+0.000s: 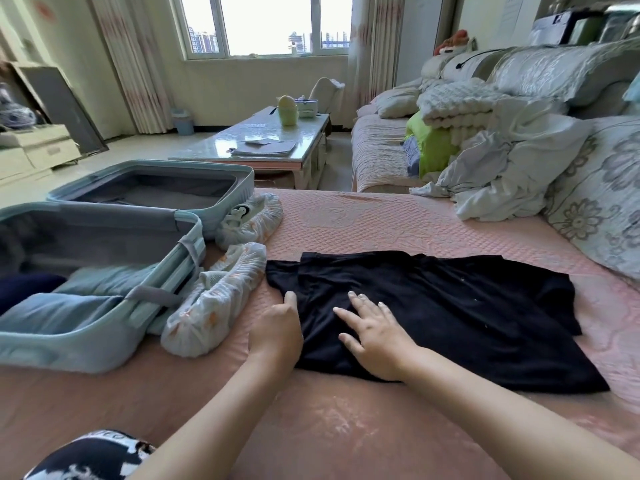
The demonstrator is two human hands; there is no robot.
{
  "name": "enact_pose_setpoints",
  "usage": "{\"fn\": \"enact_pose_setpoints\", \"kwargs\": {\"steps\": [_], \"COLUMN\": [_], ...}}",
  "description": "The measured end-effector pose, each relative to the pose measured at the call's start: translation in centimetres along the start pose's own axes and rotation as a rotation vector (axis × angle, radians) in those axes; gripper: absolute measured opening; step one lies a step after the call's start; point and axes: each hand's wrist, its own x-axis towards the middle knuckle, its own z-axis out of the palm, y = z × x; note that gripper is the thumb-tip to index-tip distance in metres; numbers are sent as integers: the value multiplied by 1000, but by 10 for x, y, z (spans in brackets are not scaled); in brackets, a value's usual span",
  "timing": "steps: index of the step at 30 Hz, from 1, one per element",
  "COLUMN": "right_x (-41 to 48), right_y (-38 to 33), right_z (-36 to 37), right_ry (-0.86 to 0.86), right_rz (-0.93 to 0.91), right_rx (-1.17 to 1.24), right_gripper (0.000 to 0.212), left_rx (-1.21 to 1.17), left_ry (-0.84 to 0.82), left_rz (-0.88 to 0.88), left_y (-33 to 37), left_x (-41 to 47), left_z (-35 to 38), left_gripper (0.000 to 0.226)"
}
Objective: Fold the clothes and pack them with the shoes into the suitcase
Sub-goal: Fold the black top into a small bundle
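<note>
- The black garment (450, 306) lies flat on the pink bedspread (381, 220), just right of 2 wrapped shoes (214, 299) and the open suitcase (86, 344).
- The right hand (375, 342) rests on the garment's near-left part, palm down, fingers spread.
- The left hand (275, 329) holds the garment's left edge, thumb on top, its fingers hidden under the cloth.
- Folded blue clothes (69, 306) lie in the suitcase's near half.

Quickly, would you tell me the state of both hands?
Left hand: gripping the edge of the black garment.
Right hand: open, flat on the garment.
</note>
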Motion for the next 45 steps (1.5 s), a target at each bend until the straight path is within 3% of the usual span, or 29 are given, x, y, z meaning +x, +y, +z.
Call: {"fn": "enact_pose_setpoints", "kwargs": {"steps": [2, 5, 8, 15, 18, 21, 24, 26, 27, 29, 31, 32, 34, 37, 41, 43, 45], "right_x": [-4, -9, -13, -18, -18, -20, -24, -27, -27, -28, -29, -32, -41, -63, -81, -73, -64], "right_y": [-7, -12, -16, -21, -24, -26, -26, -21, -15, 3, 28, 43, 73, 127, 179, 187, 195], "right_z": [0, 1, 3, 0, -4, -6, -2, -4, -9, -20, -31, -36, -43, -46, -58, -71, -83], "right_ry": [-8, -26, -40, -49, 63, 66, -114, -108, -64, 53, 130, 142, 104, -69, -198, -160, -40], "right_rz": [-11, 1, 19, 33, 4, 12, -38, -81, -82, -38, 47, 95, 193, 360, 414, 363, 324], "right_rx": [-16, -20, -29, -41, 5, 24, 19, 98, 171, 233, 134, 80, -7, -118, -120, -132, -94], "right_gripper": [57, 57, 58, 57, 57, 62, 69, 69, 67, 60, 56, 56, 59, 73, 95, 83, 60], "left_rx": [-8, -179, -248, -209, -295, -396, -121, 30, 65, 77, -22, -97, -166, -68, 125, 178, 149], "left_ry": [43, -35, -147, 106, 254, 66, -262, -420, -416, -247, -63, -42, -154, -382, -400, -370, -304], "left_rz": [53, -13, -81, 3, 162, 177, 170, 165, 162, 186, 327, 425, 518, 283, -15, -60, 12], "left_y": [-8, -14, -12, -9, -14, -19, -30, -29, -24, -4, 22, 33, 46, 38, 55, 84, 120], "left_x": [-1, -5, -11, -21, -23, -23, -19, -17, -16, -9, 1, 6, 15, 27, 50, 64, 74], "left_z": [-4, -8, -5, -18, -19, -26, -31, -34, -35, -40, -35, -29, -9, 22, 18, 9, 4], "left_gripper": [38, 20, 39, 20, 15, 17, 21, 33, 36, 36, 36, 40, 52, 66, 76, 81, 77]}}
